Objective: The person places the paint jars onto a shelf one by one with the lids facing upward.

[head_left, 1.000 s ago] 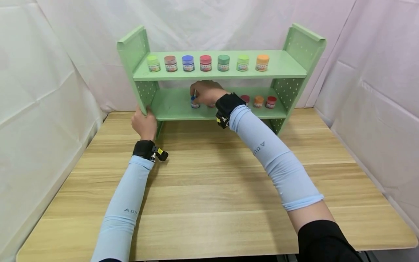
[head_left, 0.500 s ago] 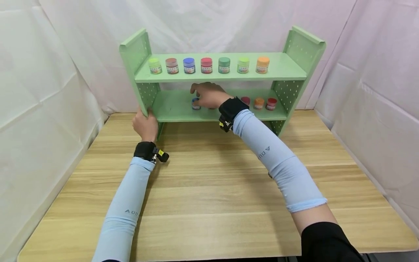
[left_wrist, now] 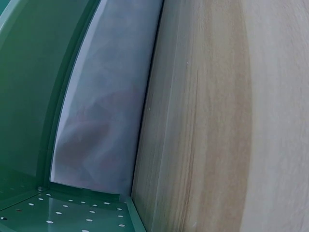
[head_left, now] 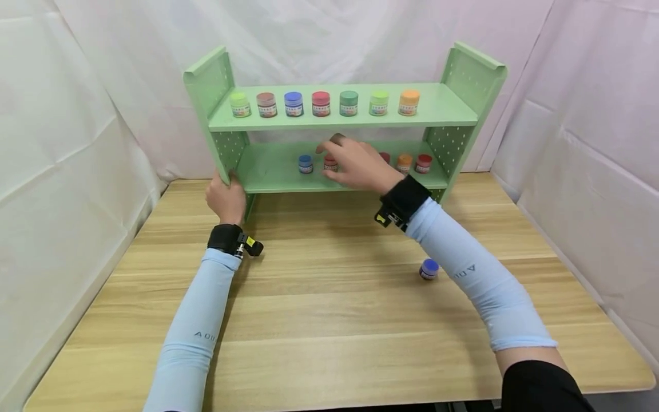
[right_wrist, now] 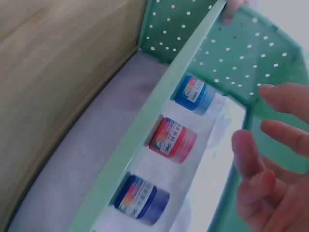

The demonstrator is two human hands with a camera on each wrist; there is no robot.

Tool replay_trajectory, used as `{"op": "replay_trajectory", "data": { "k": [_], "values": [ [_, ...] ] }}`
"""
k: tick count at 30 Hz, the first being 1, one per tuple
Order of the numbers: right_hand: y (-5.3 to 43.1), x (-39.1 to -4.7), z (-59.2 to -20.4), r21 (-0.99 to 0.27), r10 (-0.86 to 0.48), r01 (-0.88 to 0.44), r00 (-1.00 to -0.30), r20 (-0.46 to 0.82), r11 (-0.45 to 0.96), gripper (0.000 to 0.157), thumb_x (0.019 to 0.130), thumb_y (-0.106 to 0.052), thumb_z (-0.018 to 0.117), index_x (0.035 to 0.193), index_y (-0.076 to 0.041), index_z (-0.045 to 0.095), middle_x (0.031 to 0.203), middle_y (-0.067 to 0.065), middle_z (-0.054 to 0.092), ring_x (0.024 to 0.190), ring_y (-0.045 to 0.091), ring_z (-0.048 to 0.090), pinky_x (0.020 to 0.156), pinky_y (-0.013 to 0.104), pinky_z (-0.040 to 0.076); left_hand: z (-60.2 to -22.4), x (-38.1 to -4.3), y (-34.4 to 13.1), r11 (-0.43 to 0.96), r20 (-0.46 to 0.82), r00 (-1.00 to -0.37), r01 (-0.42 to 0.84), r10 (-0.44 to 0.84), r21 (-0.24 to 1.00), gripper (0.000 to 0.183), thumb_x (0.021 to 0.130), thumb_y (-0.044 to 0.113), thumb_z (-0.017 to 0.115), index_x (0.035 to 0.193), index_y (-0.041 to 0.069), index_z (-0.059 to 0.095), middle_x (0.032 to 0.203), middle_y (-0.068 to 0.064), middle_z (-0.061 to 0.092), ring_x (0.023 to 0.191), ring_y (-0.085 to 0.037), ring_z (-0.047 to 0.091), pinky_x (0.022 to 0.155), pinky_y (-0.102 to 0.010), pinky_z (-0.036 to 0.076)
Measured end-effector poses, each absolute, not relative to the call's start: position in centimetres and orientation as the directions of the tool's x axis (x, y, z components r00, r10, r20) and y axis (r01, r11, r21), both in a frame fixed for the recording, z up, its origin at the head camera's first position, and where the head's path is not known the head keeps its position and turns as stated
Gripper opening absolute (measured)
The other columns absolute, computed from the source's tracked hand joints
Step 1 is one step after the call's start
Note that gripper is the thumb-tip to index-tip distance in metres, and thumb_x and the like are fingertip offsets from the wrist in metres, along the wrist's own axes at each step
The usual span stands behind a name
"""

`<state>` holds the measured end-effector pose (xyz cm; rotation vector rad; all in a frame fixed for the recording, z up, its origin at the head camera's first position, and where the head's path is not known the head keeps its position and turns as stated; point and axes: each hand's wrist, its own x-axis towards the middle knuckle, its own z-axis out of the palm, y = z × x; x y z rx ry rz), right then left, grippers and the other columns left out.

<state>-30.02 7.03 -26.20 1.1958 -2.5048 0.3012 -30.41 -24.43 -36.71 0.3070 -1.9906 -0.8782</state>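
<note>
My left hand (head_left: 226, 200) grips the lower left side panel of a light green two-tier shelf (head_left: 340, 184). Over the lower tier, my right hand (head_left: 360, 163) has its fingers spread and holds nothing. Just left of that hand stand a small blue paint jar (head_left: 306, 164) and a red paint jar (head_left: 330, 163). In the right wrist view, the fingers (right_wrist: 248, 150) are apart from the blue jar (right_wrist: 194, 95), the red jar (right_wrist: 172, 140) and a dark blue jar (right_wrist: 141, 199). The left wrist view shows only shelf and tabletop, no hand.
Several paint jars line the upper tier, from a lime green jar (head_left: 240, 105) to an orange jar (head_left: 409, 103). More stand at the lower tier's right, including a red-lidded jar (head_left: 424, 163). One blue-lidded jar (head_left: 429, 269) stands on the wooden table (head_left: 309, 320) beside my right forearm.
My right hand has let go of the blue jar on the lower tier and moved right, toward me. The forearm's shift uncovers the blue-lidded jar on the table. My left hand stays on the shelf.
</note>
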Motion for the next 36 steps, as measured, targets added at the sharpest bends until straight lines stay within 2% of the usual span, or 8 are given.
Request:
{"op": "replay_trajectory", "data": {
  "k": [2,5,9,15,19,23,29,36],
  "values": [
    [8.1,-29.0,-26.6,-0.038,-0.712,-0.786,-0.578,0.4,0.617,0.043,0.089,-0.04,0.062,0.125,-0.016,0.055,0.118,0.005,0.051,0.077,0.013,0.052,0.062,0.031,0.044,-36.7,-30.3,-24.4,0.713,0.639,-0.559,0.117,-0.528,0.691,0.028,0.095,0.02,0.052,0.113,0.006,0.068,0.104,-0.01,0.069,0.09,-0.025,0.065,0.069,-0.04,0.045],
    [9.8,-27.8,-27.3,-0.049,-0.717,-0.79,-0.579,0.388,0.611,0.037,0.088,-0.04,0.064,0.117,-0.017,0.058,0.116,0.005,0.05,0.069,0.014,0.05,0.059,0.031,0.042,-36.7,-30.3,-24.4,0.719,0.644,-0.557,0.115,-0.525,0.686,0.026,0.095,0.02,0.052,0.11,0.006,0.068,0.102,-0.011,0.069,0.089,-0.026,0.065,0.069,-0.041,0.044],
    [12.0,-27.2,-28.6,-0.076,-0.735,-0.8,-0.58,0.351,0.595,0.027,0.087,-0.038,0.066,0.104,-0.017,0.065,0.107,0.001,0.053,0.071,0.013,0.05,0.06,0.029,0.042,-36.6,-30.5,-24.5,0.727,0.657,-0.55,0.125,-0.515,0.675,0.025,0.095,0.02,0.052,0.107,0.005,0.068,0.099,-0.011,0.07,0.087,-0.028,0.065,0.068,-0.042,0.043],
    [15.0,-27.1,-30.8,-0.142,-0.761,-0.794,-0.607,0.227,0.591,0.018,0.087,-0.04,0.066,0.094,-0.023,0.066,0.093,-0.011,0.059,0.079,0.007,0.055,0.066,0.029,0.044,-36.8,-30.4,-24.5,0.722,0.654,-0.553,0.129,-0.517,0.679,0.028,0.095,0.021,0.053,0.114,0.007,0.067,0.105,-0.009,0.069,0.092,-0.025,0.065,0.071,-0.041,0.046],
    [16.6,-26.7,-31.8,-0.278,-0.767,-0.753,-0.636,0.079,0.596,0.016,0.09,-0.036,0.063,0.098,-0.021,0.066,0.089,-0.011,0.062,0.075,0.007,0.059,0.066,0.028,0.047,-36.8,-30.4,-24.5,0.722,0.657,-0.552,0.136,-0.514,0.679,0.029,0.095,0.021,0.053,0.116,0.007,0.067,0.107,-0.008,0.068,0.094,-0.023,0.065,0.072,-0.041,0.047],
    [18.1,-26.2,-32.8,-0.416,-0.755,-0.669,-0.652,-0.071,0.616,0.021,0.093,-0.027,0.061,0.108,-0.012,0.065,0.09,-0.002,0.064,0.069,0.013,0.062,0.062,0.029,0.049,-36.8,-30.4,-24.4,0.719,0.661,-0.547,0.147,-0.513,0.68,0.028,0.095,0.02,0.053,0.115,0.006,0.067,0.107,-0.009,0.068,0.094,-0.023,0.065,0.072,-0.041,0.046],
    [20.1,-26.3,-34.5,-0.462,-0.744,-0.613,-0.645,-0.177,0.641,0.03,0.093,-0.027,0.061,0.113,-0.005,0.063,0.09,0.003,0.065,0.071,0.018,0.063,0.066,0.031,0.048,-36.8,-30.5,-24.4,0.714,0.652,-0.548,0.137,-0.523,0.687,0.028,0.095,0.022,0.052,0.111,0.004,0.068,0.104,-0.011,0.069,0.09,-0.024,0.065,0.069,-0.041,0.044],
    [21.8,-26.4,-35.3,-0.499,-0.688,-0.502,-0.651,-0.32,0.706,0.044,0.086,-0.034,0.069,0.118,-0.006,0.061,0.089,0.004,0.065,0.075,0.02,0.062,0.062,0.032,0.048,-36.9,-30.6,-24.4,0.717,0.653,-0.548,0.133,-0.522,0.684,0.027,0.095,0.021,0.052,0.108,0.004,0.069,0.099,-0.012,0.07,0.083,-0.027,0.065,0.064,-0.041,0.041]
  ]
}}
